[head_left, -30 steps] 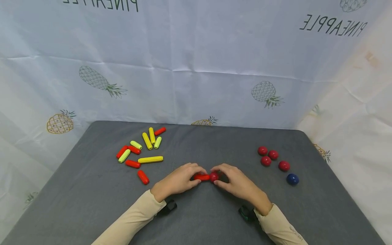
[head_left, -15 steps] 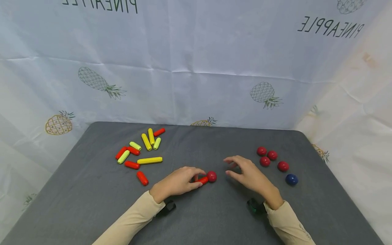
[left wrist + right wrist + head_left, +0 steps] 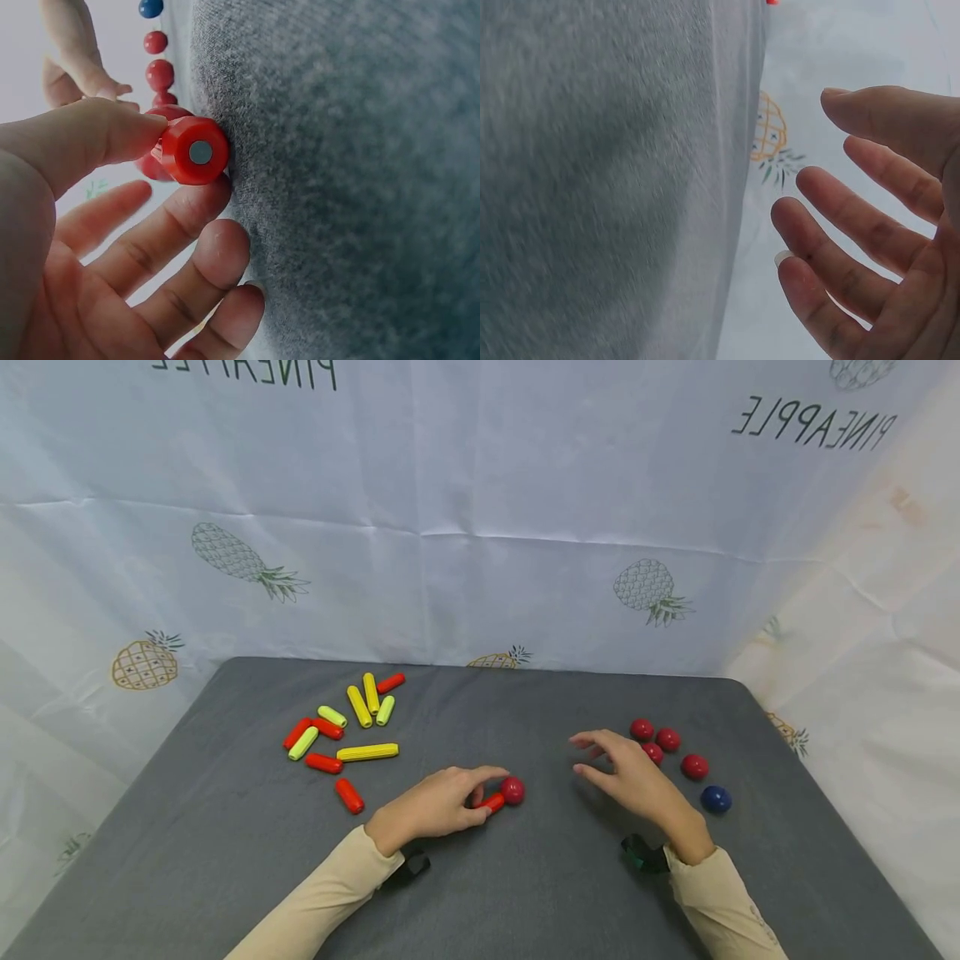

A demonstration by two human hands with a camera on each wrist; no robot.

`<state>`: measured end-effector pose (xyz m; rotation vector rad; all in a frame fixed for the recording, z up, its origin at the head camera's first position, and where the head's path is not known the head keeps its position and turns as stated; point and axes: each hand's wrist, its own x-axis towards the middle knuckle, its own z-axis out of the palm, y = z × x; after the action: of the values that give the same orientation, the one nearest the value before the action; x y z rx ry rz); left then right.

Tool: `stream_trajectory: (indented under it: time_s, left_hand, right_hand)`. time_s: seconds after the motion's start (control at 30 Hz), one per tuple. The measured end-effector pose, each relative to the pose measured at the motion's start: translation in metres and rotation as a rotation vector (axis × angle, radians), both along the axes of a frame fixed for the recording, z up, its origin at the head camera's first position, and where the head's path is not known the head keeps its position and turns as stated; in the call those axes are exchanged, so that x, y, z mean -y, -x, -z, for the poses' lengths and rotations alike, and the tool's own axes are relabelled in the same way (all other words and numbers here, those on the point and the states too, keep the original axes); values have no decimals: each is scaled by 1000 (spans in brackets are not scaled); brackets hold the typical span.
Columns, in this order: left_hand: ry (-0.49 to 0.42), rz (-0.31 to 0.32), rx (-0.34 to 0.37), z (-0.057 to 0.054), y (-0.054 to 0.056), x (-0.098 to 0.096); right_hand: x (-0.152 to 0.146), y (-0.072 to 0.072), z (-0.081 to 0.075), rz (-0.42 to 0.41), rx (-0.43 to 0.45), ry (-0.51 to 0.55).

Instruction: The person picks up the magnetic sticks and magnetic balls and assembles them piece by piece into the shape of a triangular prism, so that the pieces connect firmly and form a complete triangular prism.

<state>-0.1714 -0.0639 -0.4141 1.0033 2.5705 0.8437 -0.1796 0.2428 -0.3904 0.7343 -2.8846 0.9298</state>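
Note:
Between thumb and a finger, my left hand (image 3: 435, 803) pinches a short red rod (image 3: 492, 802) low over the grey table. A round grey disc is set in the rod's near end (image 3: 199, 152), seen in the left wrist view. At the rod's far end sits a glossy red ball (image 3: 512, 790), which looks to be touching it; the index finger reaches out close to the ball. My right hand (image 3: 637, 781) hovers to the right with fingers spread and relaxed, holding nothing, near a group of red balls (image 3: 695, 767) and partly covering one.
Several red, yellow and pale green rods lie at the left, among them a long yellow rod (image 3: 367, 752) and a red rod (image 3: 349, 796). A dark blue ball (image 3: 716, 799) lies right of my right hand. Behind the table (image 3: 480, 893) hangs a pineapple-print cloth (image 3: 450, 593).
My right hand has let go of the red ball and moved right and away. The left hand still pinches the red rod, which has turned slightly and shifted left with the ball.

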Motion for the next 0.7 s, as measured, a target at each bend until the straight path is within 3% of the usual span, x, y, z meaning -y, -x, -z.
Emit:
stream_trajectory:
  time_s: [0.33,0.7]
  left_hand:
    - [-3,8,40,1,0,2]
    - [-30,-79,-17,2,1,5]
  right_hand:
    - [-22,4,-9,53,-23,-12]
    - [-42,4,-13,75,-34,-50]
